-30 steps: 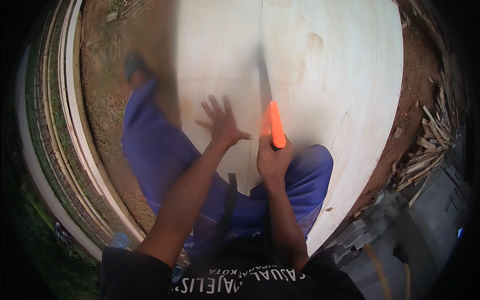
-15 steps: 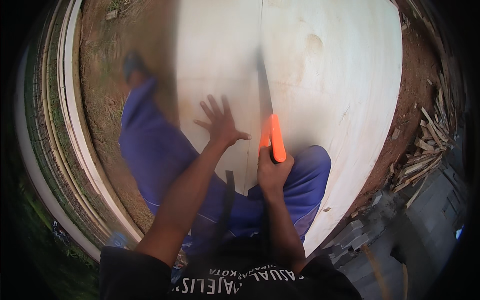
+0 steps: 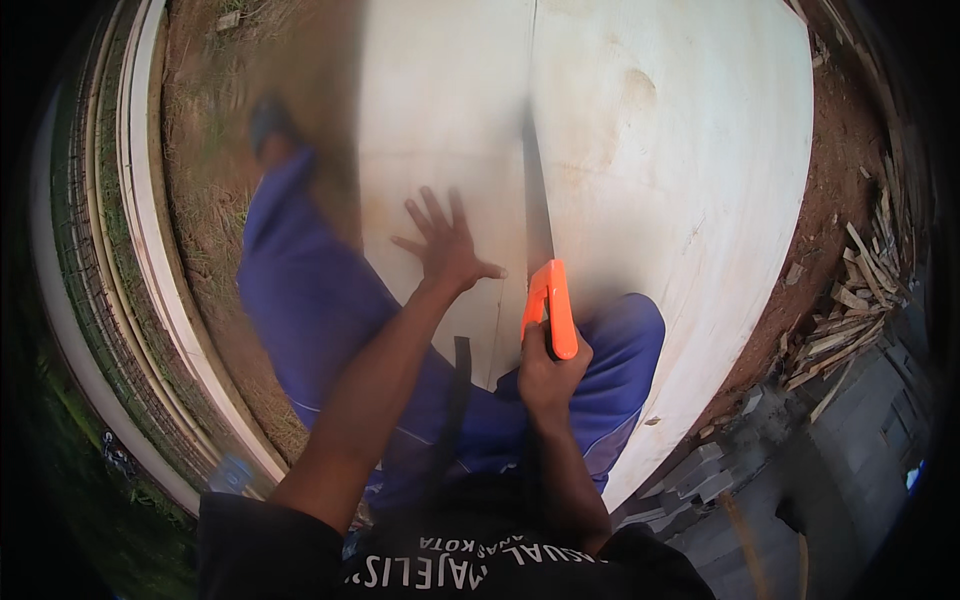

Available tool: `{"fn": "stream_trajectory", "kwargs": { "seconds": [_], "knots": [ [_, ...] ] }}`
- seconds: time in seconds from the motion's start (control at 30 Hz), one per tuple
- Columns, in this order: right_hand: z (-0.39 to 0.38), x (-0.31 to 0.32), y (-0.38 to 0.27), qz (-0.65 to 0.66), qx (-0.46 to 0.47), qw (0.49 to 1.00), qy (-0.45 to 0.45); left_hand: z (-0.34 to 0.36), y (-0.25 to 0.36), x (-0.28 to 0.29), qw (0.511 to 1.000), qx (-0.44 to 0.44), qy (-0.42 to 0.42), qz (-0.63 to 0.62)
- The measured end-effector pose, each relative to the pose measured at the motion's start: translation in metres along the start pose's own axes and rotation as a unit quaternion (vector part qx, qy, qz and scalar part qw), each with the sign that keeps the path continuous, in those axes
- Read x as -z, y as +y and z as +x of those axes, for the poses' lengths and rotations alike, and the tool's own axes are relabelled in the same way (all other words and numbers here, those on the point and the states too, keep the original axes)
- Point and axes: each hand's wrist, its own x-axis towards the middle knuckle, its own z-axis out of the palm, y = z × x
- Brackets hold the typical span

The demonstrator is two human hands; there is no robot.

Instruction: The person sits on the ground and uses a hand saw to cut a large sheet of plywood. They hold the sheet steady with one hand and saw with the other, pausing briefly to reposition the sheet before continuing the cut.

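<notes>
On the large pale wooden sheet my left hand lies flat, fingers spread, left of a long line across it. My right hand grips the orange handle of a handsaw, whose dark blade runs up along that line. Its far end is blurred. My legs in blue trousers are bent on either side, the right knee at the sheet. A dark strap lies between my left forearm and the saw.
Long pale boards and poles lie along the left beside grass and soil. At the right are reddish soil, a heap of scrap wood, grey blocks and grey paving. The sheet's edges border the soil on both sides.
My right hand and the saw have moved steadily back toward my body, down in the picture. My left hand stays spread in about the same place.
</notes>
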Motion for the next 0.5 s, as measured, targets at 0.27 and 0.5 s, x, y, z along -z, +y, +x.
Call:
{"fn": "stream_trajectory", "kwargs": {
  "seconds": [0.27, 0.5],
  "knots": [
    [0.172, -0.066, -0.034, 0.001, 0.019, 1.000, 0.024, 0.004, 0.015, 0.008, 1.000, -0.015, -0.010, -0.001],
    [-0.022, 0.006, 0.003, 0.026, -0.008, 1.000, 0.006, -0.003, 0.005, 0.003, 1.000, 0.013, -0.017, 0.010]
  ]
}}
